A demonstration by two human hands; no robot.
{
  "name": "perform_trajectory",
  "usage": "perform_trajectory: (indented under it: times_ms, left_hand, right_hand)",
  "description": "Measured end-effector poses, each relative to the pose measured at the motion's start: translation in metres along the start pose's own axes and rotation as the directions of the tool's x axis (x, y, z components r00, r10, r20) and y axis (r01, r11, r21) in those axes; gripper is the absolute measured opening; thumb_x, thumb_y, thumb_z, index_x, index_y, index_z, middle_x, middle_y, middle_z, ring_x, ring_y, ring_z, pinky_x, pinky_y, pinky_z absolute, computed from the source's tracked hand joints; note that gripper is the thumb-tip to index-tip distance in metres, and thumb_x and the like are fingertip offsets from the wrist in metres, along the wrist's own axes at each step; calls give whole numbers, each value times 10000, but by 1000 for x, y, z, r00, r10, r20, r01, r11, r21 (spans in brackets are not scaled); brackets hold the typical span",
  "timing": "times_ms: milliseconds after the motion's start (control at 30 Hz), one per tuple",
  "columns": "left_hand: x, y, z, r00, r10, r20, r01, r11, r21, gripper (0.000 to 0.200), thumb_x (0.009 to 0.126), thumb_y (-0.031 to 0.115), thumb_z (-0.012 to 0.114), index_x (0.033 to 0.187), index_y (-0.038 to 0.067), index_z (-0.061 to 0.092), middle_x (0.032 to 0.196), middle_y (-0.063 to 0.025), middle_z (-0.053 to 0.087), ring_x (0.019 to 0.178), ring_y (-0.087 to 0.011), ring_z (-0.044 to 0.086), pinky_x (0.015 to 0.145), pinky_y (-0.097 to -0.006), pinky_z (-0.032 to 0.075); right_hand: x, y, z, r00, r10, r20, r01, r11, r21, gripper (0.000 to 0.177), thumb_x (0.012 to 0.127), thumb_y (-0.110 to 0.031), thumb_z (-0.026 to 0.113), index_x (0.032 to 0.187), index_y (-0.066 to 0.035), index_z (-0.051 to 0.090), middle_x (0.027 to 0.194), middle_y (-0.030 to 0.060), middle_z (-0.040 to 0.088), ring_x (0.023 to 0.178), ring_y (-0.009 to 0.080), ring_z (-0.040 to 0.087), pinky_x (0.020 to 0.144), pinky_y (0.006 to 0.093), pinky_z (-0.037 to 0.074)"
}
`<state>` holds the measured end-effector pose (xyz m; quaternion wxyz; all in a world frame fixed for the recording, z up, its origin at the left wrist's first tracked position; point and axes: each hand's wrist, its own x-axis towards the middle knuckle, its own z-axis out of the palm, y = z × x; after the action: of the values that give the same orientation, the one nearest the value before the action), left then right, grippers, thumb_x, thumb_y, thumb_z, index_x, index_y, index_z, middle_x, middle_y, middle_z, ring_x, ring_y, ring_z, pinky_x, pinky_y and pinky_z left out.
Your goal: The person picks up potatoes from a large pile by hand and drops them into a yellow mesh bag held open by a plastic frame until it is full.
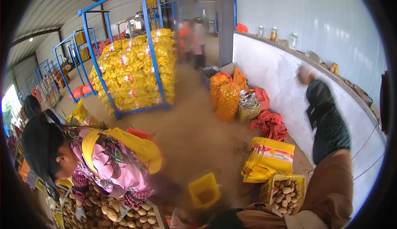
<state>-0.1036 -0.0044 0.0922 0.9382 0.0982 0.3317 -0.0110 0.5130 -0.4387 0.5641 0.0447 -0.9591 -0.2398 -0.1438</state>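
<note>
My right hand [305, 76] is raised at the end of an outstretched arm, in front of the white wall below the ledge. It is smeared by motion, so its fingers do not show clearly. A dark green oversleeve [326, 117] covers that forearm over a brown sleeve. My left arm [256, 218] crosses the bottom edge; its hand is too blurred and cut off to read. Close to it are a blurred yellow basket [204, 191] and a bin of loose potatoes [140, 218]. A yellow crate of potatoes [285, 196] stands beside folded yellow potato sacks [269, 156].
At left, a person in a pink patterned top [111, 158] bends over the potatoes with gloved hands. A blue metal rack [151, 47] holds stacked yellow sacks. Orange net bags [227, 101] and red sacks [271, 123] lie along the wall. Jars [273, 34] line the ledge.
</note>
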Motion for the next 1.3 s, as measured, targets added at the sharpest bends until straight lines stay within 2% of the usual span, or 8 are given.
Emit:
perform_trajectory:
  times_ms: [167,233,500,667,700,800,967,1300]
  left_hand:
    - [-25,-1,12,973,-222,71,232,950,-211,453,929,517,574,918,64,574,741,-106,520,644,-227,496,694,-416,523]
    - [-36,-4,34,989,-135,-63,129,988,-89,438,917,509,595,891,74,548,739,-106,519,637,-236,492,767,-513,523]
    - [-44,-11,70,995,-51,-80,43,994,-96,324,917,462,613,886,144,560,732,-98,546,587,-269,477,597,-415,492]
    - [-46,-12,59,995,-47,-87,41,997,-65,336,907,465,624,939,133,589,753,-103,548,640,-245,483,543,-345,430]
    - [-45,-11,58,995,-46,-89,41,997,-61,339,909,463,622,954,129,588,770,-104,551,651,-246,487,552,-347,433]
    - [-47,-13,56,994,-50,-99,44,997,-60,350,913,458,618,999,120,584,822,-108,559,685,-250,500,580,-353,442]
    - [-49,-10,50,994,-54,-91,48,997,-64,379,920,449,612,1074,104,579,909,-115,572,740,-256,522,625,-362,456]
    - [-44,-3,19,998,-47,-50,44,997,-60,462,935,430,599,1225,72,568,1082,-128,598,851,-267,567,717,-381,484]
  right_hand:
    - [-17,126,-231,758,467,-457,-302,870,389,278,954,-297,568,823,-54,599,713,62,649,611,154,609,590,298,522]
    - [-36,81,-268,651,757,-53,-268,294,917,260,953,-293,594,866,-50,618,720,74,659,615,154,621,613,288,547]
    - [-178,-1,223,795,-413,444,360,911,202,359,784,-260,743,1099,-96,690,975,119,715,826,254,702,652,396,557]
    - [-370,-117,355,713,-271,647,-208,800,563,464,877,-290,697,1265,-50,612,1139,163,682,1000,317,673,883,433,551]
    - [-386,-158,328,221,129,967,-905,397,154,510,846,-272,716,1302,-78,597,1224,176,655,1088,352,646,977,435,515]
    - [-425,-128,387,392,-361,846,167,932,321,534,826,-244,714,1335,-143,585,1278,159,634,1142,390,610,1019,439,474]
    - [-425,-95,381,395,-223,891,348,934,79,402,908,-216,618,1306,-166,608,1143,96,708,1051,341,667,886,442,534]
    - [-378,-150,352,482,0,876,-253,958,139,249,903,-260,578,1060,-115,706,945,108,713,888,280,692,766,409,534]
